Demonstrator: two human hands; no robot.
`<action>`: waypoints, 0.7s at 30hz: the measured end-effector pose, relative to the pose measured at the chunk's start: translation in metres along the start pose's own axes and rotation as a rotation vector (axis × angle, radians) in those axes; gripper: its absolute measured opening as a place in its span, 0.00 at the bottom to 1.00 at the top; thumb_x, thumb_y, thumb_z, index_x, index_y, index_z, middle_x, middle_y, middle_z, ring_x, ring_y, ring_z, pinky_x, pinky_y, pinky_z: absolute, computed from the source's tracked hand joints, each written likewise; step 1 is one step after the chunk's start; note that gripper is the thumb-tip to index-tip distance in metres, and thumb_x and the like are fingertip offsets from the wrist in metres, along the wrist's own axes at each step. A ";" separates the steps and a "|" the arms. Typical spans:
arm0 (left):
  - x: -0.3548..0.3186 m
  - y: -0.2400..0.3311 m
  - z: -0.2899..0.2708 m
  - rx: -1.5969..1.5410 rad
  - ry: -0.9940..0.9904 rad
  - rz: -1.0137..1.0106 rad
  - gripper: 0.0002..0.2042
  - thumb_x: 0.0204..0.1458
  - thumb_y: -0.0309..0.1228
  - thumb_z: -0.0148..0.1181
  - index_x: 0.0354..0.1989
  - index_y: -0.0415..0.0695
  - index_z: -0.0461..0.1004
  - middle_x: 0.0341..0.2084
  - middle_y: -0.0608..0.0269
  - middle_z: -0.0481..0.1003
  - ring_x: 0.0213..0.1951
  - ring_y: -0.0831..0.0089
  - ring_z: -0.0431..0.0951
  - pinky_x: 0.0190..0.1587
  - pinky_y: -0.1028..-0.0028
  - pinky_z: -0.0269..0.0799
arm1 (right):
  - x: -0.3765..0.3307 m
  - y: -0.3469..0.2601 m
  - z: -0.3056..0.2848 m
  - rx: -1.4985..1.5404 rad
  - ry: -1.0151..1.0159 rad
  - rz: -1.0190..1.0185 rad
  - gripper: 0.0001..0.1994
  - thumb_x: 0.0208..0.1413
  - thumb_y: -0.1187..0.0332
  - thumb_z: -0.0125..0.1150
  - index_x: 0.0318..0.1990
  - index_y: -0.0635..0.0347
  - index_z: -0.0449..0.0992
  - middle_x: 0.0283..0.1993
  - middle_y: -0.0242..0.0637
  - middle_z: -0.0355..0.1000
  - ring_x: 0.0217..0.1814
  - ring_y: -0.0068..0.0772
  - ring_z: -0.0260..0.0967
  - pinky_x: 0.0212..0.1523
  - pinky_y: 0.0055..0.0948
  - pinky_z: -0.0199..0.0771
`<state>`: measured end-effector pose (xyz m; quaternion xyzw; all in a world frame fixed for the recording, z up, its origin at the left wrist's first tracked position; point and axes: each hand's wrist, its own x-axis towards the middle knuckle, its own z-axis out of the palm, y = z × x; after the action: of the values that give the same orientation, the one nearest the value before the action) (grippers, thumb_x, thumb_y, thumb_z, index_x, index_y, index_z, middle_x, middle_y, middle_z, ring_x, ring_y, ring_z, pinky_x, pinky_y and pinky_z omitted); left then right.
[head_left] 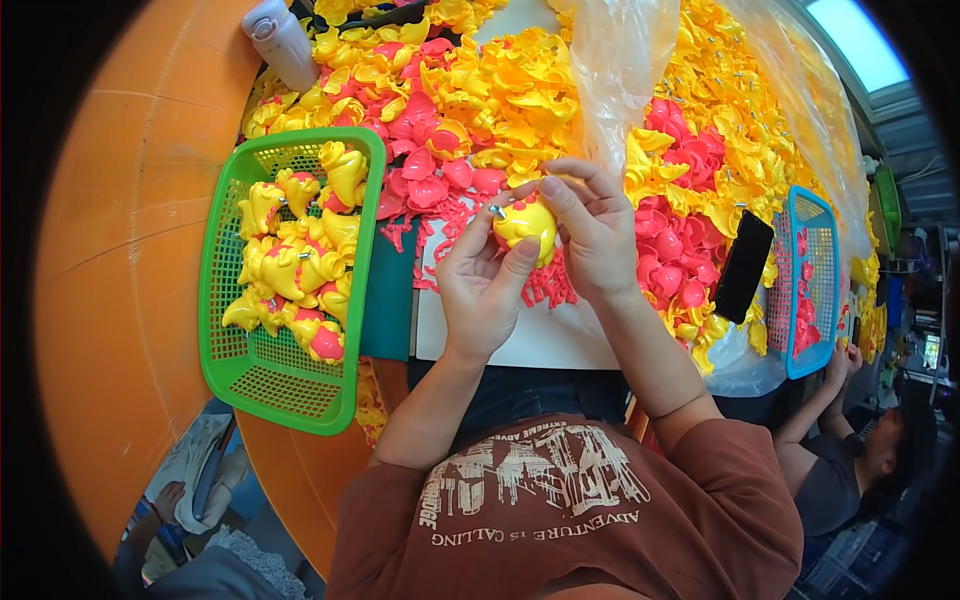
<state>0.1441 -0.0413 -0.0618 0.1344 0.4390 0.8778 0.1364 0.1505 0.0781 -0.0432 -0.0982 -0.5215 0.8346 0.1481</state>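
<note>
Red-trimmed yellow piece [528,230]; green latticed basket [290,385]; blue latticed basket [822,270]; white-printed brown shirt [680,495].

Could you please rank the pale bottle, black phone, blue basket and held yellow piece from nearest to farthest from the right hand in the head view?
From the right hand:
1. Yellow piece: just left.
2. Black phone: to the right.
3. Blue basket: right, beyond the phone.
4. Pale bottle: far upper left.
</note>
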 end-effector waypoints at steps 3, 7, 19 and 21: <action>0.000 -0.001 0.000 0.000 0.023 -0.017 0.24 0.52 0.22 0.57 0.57 0.28 0.58 0.48 0.55 0.69 0.48 0.73 0.70 0.51 0.74 0.67 | -0.004 0.003 0.000 -0.024 -0.012 -0.054 0.16 0.55 0.75 0.55 0.51 0.66 0.66 0.39 0.43 0.74 0.41 0.27 0.72 0.42 0.22 0.73; 0.002 0.004 0.003 -0.024 0.058 -0.011 0.23 0.54 0.25 0.55 0.56 0.29 0.58 0.48 0.55 0.69 0.48 0.74 0.71 0.50 0.75 0.68 | -0.008 0.000 -0.003 -0.027 -0.155 -0.026 0.23 0.52 0.78 0.58 0.56 0.66 0.62 0.49 0.44 0.69 0.50 0.29 0.68 0.49 0.25 0.70; 0.003 0.008 -0.013 -0.052 0.038 -0.121 0.22 0.52 0.26 0.59 0.52 0.27 0.62 0.44 0.53 0.72 0.42 0.71 0.75 0.44 0.75 0.73 | -0.002 -0.013 -0.020 -0.008 -0.375 0.141 0.40 0.42 0.74 0.68 0.63 0.66 0.53 0.53 0.48 0.67 0.53 0.33 0.67 0.53 0.26 0.67; 0.003 0.007 -0.013 -0.068 0.029 -0.098 0.23 0.50 0.25 0.60 0.52 0.26 0.62 0.43 0.52 0.72 0.42 0.71 0.75 0.44 0.76 0.73 | -0.002 -0.014 -0.019 -0.006 -0.377 0.137 0.39 0.43 0.73 0.68 0.63 0.66 0.53 0.52 0.48 0.67 0.53 0.32 0.67 0.53 0.26 0.67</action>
<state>0.1357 -0.0534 -0.0631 0.0952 0.4169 0.8863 0.1775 0.1605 0.0994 -0.0395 0.0241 -0.5344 0.8448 -0.0096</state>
